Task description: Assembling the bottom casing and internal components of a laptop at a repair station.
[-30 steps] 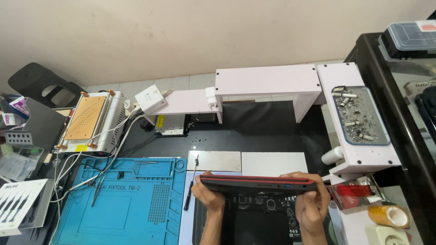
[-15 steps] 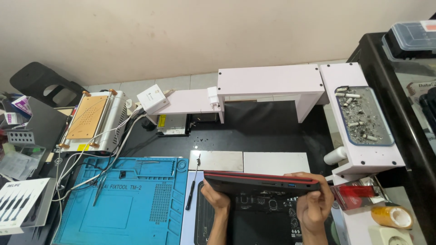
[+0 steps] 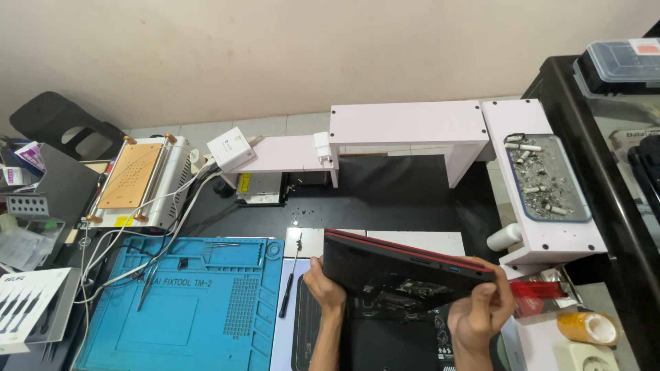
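Observation:
I hold a black laptop [image 3: 392, 264] with a red edge trim tilted up off the desk, its far edge raised. My left hand [image 3: 323, 285] grips its left edge. My right hand [image 3: 485, 309] grips its right front corner, fingers wrapped over the red edge. Under the lifted shell some circuit board and dark inner parts [image 3: 412, 292] show. A thin black screwdriver [image 3: 291, 283] lies just left of my left hand, next to the blue work mat [image 3: 179, 302].
A heating plate machine [image 3: 137, 180] with white cables stands at the left. A white shelf [image 3: 412, 127] spans the back, with a tray of small parts [image 3: 546, 180] on its right leg. Tweezers [image 3: 146, 288] lie on the mat. A yellow tape roll [image 3: 584, 326] sits at the right.
The laptop shell has been lifted and tilted, its left side now higher and its underside exposed. Both hands shifted along with it, the right hand lower.

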